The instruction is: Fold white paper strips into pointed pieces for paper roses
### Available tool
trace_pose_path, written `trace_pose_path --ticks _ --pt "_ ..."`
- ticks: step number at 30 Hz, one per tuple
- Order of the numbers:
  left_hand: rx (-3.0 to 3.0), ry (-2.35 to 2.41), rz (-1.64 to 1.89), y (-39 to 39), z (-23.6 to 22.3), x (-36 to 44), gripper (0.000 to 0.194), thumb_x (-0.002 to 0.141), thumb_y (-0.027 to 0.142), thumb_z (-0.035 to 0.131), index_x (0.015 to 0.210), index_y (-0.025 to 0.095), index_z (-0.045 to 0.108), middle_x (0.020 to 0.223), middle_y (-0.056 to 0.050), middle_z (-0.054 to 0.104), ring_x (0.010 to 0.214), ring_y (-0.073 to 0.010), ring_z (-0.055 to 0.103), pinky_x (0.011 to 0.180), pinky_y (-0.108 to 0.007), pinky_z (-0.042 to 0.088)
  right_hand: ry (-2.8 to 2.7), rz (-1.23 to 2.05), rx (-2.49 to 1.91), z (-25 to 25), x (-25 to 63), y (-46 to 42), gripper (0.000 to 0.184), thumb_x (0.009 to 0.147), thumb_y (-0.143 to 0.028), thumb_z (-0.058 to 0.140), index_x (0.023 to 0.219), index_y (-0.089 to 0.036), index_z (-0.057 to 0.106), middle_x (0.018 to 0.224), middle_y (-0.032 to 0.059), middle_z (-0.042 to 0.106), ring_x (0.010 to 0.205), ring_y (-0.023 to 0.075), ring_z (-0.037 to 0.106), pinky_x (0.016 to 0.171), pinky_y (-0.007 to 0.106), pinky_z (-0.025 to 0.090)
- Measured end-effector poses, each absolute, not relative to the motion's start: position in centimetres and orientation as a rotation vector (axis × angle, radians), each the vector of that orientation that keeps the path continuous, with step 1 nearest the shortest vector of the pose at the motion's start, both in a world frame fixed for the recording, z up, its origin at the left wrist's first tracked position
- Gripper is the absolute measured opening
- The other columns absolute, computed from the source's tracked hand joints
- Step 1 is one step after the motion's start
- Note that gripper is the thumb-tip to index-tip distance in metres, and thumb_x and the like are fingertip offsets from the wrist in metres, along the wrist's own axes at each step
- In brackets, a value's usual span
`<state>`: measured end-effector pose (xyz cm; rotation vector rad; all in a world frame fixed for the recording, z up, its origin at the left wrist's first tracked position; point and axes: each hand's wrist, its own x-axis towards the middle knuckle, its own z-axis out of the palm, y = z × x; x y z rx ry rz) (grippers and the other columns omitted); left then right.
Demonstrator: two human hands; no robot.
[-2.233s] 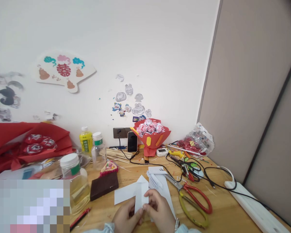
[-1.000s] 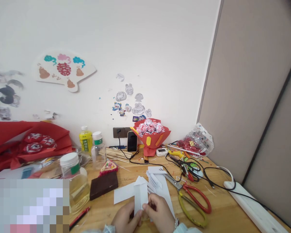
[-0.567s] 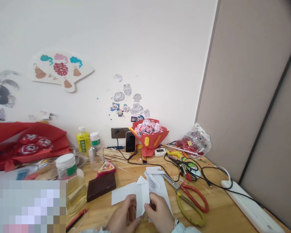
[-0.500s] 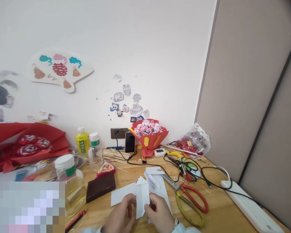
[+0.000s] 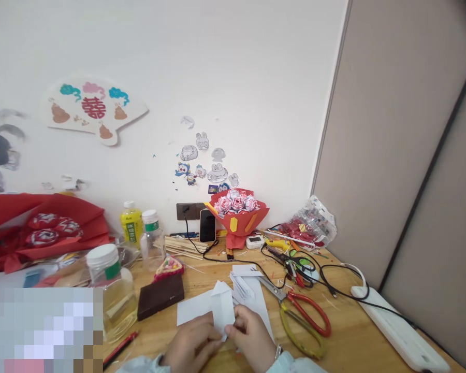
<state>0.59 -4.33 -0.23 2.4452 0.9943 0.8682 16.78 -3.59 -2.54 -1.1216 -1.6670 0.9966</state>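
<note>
A folded piece of white paper (image 5: 223, 309) stands between my two hands, its top edge creased to a blunt point. My left hand (image 5: 194, 342) pinches its lower left edge, fingers curled. My right hand (image 5: 250, 334) grips the lower right edge between thumb and fingers; a bracelet shows at that wrist. Behind the hands, a flat white sheet (image 5: 194, 307) lies to the left and a small pile of folded white slips (image 5: 243, 286) to the right. Large scissors (image 5: 305, 316) with one red and one yellow handle lie right of my right hand, blades toward the slips.
Left of the hands are a dark brown box (image 5: 161, 297), a jar of yellowish liquid (image 5: 118, 305) and a red pen (image 5: 120, 348). At the back stand a red-wrapped bouquet (image 5: 241, 220) and a phone (image 5: 207, 226). A white power strip (image 5: 399, 329) and black cables lie right.
The folded paper has shifted slightly left and its lower end is now pinched closer between both hands. My left hand has turned, its fingers lying more across the paper's bottom.
</note>
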Motion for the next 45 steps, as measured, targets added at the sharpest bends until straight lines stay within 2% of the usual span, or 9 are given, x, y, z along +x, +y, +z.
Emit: trace_pose_path --ticks 3,9,23,28,31,36,45 --pt "2.467 1.007 0.844 -4.3 -0.2 0.7 0.017 0.079 0.026 0.043 0.072 0.021 0.058 0.074 -0.003 0.062 0.071 -0.0134 0.055 0.065 -0.02 0.04 -1.671 1.028 -1.119 -2.7 16.8 -3.6 0.013 0.068 -0.021 0.052 0.08 -0.017 0.054 0.056 -0.0032 0.052 0.05 0.0111 0.046 0.048 0.021 0.034" --pt "2.454 1.08 0.881 -4.3 -0.1 0.7 0.021 0.079 0.028 0.042 0.066 0.02 0.056 0.064 -0.001 0.059 0.063 -0.0121 0.053 0.059 -0.019 0.039 -1.667 1.041 -1.051 -2.8 16.7 -3.9 0.022 0.068 -0.017 0.048 0.09 -0.018 0.052 0.069 -0.0006 0.055 0.063 0.0139 0.049 0.058 0.024 0.037" --pt "2.496 1.116 0.875 -4.3 -0.5 0.8 0.017 0.078 0.026 0.044 0.064 0.019 0.052 0.064 0.0 0.057 0.063 -0.0121 0.052 0.057 -0.019 0.038 -1.654 1.143 -0.902 -2.8 16.5 -3.6 0.041 0.064 -0.012 0.051 0.104 -0.021 0.046 0.089 0.0026 0.055 0.078 0.0182 0.05 0.071 0.031 0.038" --pt "2.497 1.115 0.868 -4.2 -0.7 0.7 0.018 0.078 0.027 0.043 0.065 0.019 0.053 0.065 -0.001 0.057 0.063 -0.0124 0.052 0.058 -0.019 0.038 -1.652 1.163 -0.823 -2.1 16.5 -3.9 0.04 0.065 -0.012 0.05 0.104 -0.021 0.045 0.094 0.003 0.054 0.089 0.0195 0.048 0.076 0.032 0.037" --pt "2.487 1.142 0.866 -4.1 -0.9 0.7 0.017 0.078 0.026 0.044 0.064 0.019 0.053 0.063 0.0 0.057 0.062 -0.0123 0.052 0.057 -0.019 0.038 -1.627 1.174 -0.828 -2.2 16.5 -3.7 0.037 0.065 -0.013 0.05 0.102 -0.02 0.046 0.089 0.0025 0.055 0.084 0.0183 0.05 0.072 0.03 0.038" --pt "2.519 1.095 0.871 -4.2 -1.1 0.8 0.013 0.076 0.02 0.046 0.064 0.019 0.052 0.065 0.0 0.057 0.063 -0.0122 0.052 0.058 -0.019 0.037 -1.602 1.172 -0.952 -3.4 16.6 -3.2 0.028 0.068 -0.016 0.048 0.096 -0.018 0.047 0.065 -0.0018 0.053 0.061 0.014 0.051 0.055 0.024 0.038" --pt "2.534 1.025 0.899 -4.5 -0.7 1.0 0.013 0.076 0.016 0.044 0.066 0.019 0.052 0.067 -0.001 0.058 0.066 -0.0125 0.052 0.059 -0.019 0.037 -1.623 1.1 -1.013 -2.6 16.6 -3.9 0.025 0.072 -0.016 0.044 0.096 -0.018 0.045 0.058 -0.0039 0.047 0.053 0.0114 0.046 0.052 0.023 0.037"
